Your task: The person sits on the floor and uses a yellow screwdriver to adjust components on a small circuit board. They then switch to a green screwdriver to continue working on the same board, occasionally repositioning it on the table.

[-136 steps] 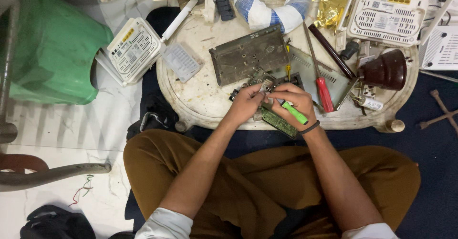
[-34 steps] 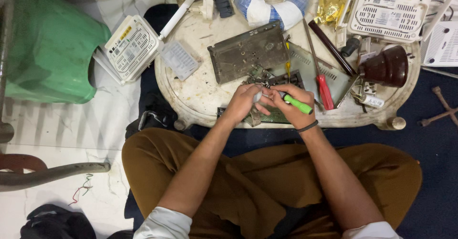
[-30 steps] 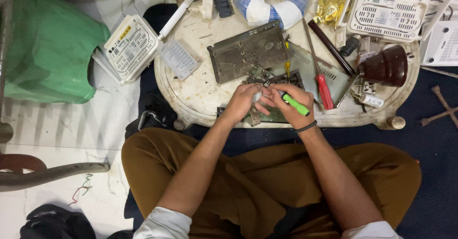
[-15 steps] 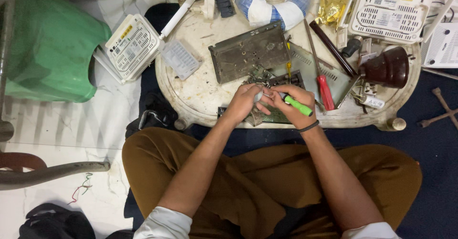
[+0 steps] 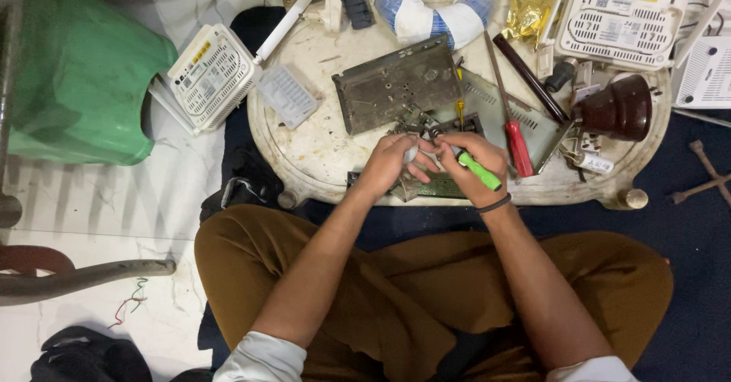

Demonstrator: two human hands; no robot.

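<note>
I sit cross-legged at a low round white table point(image 5: 304, 150). My right hand point(image 5: 472, 165) grips a green-handled screwdriver point(image 5: 480, 171), its tip pointing toward my left hand. My left hand point(image 5: 392, 161) pinches a small pale part point(image 5: 411, 153) between its fingertips. Both hands hover over a green circuit board point(image 5: 434, 188) lying at the table's near edge. A grey metal chassis plate point(image 5: 396, 85) lies just beyond the hands.
A red-handled screwdriver point(image 5: 518, 146), a dark brown dome-shaped object point(image 5: 620, 108), a blue-and-white ring point(image 5: 434, 5) and white vented router cases point(image 5: 620, 20) crowd the table. Another white router point(image 5: 209, 73) and a green plastic stool point(image 5: 72, 85) stand at the left.
My hands have lifted slightly from the board and drawn together. The green screwdriver has swung from pointing at the near edge to pointing at my left fingertips.
</note>
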